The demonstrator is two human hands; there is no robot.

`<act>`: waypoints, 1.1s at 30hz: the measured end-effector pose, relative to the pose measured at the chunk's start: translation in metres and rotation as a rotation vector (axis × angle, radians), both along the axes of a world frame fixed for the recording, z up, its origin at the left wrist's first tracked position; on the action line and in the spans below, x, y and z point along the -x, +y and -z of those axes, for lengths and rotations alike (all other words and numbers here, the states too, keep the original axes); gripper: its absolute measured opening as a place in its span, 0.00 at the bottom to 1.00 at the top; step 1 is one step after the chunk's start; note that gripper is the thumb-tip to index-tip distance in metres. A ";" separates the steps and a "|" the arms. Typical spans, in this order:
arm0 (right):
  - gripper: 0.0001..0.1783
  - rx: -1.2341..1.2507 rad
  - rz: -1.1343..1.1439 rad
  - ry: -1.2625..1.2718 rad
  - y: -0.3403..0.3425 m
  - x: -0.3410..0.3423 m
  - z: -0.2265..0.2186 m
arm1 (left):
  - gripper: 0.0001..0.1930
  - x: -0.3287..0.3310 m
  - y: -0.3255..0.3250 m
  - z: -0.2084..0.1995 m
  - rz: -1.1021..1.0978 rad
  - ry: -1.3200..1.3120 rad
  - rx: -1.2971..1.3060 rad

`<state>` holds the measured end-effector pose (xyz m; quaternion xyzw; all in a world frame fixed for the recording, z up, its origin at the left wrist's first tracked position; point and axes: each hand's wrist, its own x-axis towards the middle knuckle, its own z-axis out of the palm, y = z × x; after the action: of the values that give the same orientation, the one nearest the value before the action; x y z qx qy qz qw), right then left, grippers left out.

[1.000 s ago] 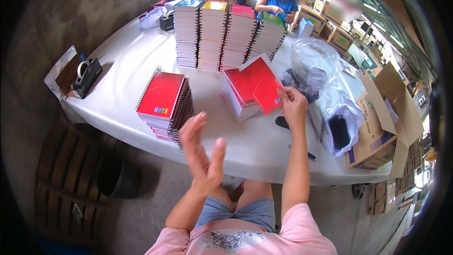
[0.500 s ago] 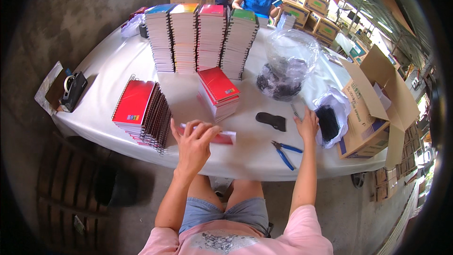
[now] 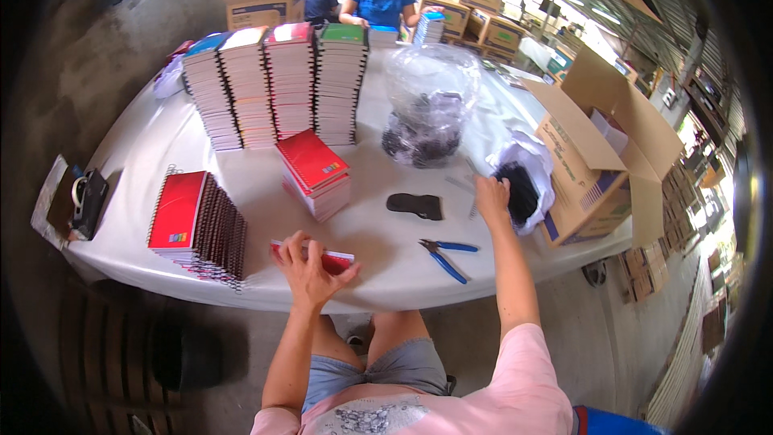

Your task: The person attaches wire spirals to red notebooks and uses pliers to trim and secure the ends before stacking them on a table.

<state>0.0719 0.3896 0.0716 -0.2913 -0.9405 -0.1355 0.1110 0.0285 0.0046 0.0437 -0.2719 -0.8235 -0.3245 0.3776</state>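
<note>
Worktop (image 3: 386,292) carries short red stack (image 3: 312,159). Left hand (image 3: 306,271): grip clamped on red notebook (image 3: 335,262), near side of stack. Right hand (image 3: 493,196): right of stack, at loose coils (image 3: 461,183); closure of grip cannot be told. Judged good practice: keep notebook pages squared, lift coils singly, avoid snagging.

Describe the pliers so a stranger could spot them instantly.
On the white table, look along the near side, between the left hand and right forearm. The pliers lie there; spread blue handles set them apart from the flat black piece just beyond.
</note>
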 end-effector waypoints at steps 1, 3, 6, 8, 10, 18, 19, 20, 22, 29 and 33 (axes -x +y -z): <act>0.13 0.008 -0.073 0.093 0.002 -0.001 -0.004 | 0.26 0.001 0.004 0.002 -0.030 0.009 0.009; 0.16 0.038 -0.237 0.314 -0.004 0.002 -0.010 | 0.26 -0.001 0.005 0.003 -0.048 0.031 0.017; 0.20 0.043 -0.343 0.376 -0.019 0.001 -0.021 | 0.25 -0.005 0.007 0.000 -0.079 0.054 0.025; 0.22 0.038 -0.371 0.310 -0.035 -0.002 -0.023 | 0.24 -0.006 0.007 -0.010 0.000 -0.049 0.051; 0.17 0.278 -0.413 0.398 -0.068 0.003 -0.031 | 0.24 0.001 0.000 -0.001 -0.015 -0.040 0.064; 0.12 1.064 -0.745 0.323 -0.199 -0.040 -0.038 | 0.23 -0.002 0.005 0.000 -0.029 -0.018 -0.013; 0.12 1.115 -0.750 0.392 -0.207 -0.038 -0.032 | 0.23 0.000 0.002 0.002 -0.020 -0.001 -0.017; 0.12 1.166 -0.749 0.462 -0.214 -0.036 -0.026 | 0.23 -0.002 -0.001 0.004 -0.057 -0.022 -0.019; 0.12 1.217 -0.733 0.467 -0.222 -0.030 -0.021 | 0.23 -0.002 0.000 0.002 -0.065 -0.036 0.001; 0.10 1.091 -0.828 0.414 -0.224 -0.018 -0.020 | 0.25 -0.007 0.008 0.000 -0.138 -0.066 0.011; 0.10 1.477 -0.768 0.194 -0.214 -0.014 -0.022 | 0.25 -0.006 0.007 -0.002 -0.122 -0.069 0.001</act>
<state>0.0857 0.1757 0.0936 0.0411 -0.8075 0.5884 0.0105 0.0348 0.0114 0.0454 -0.2101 -0.8513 -0.3096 0.3679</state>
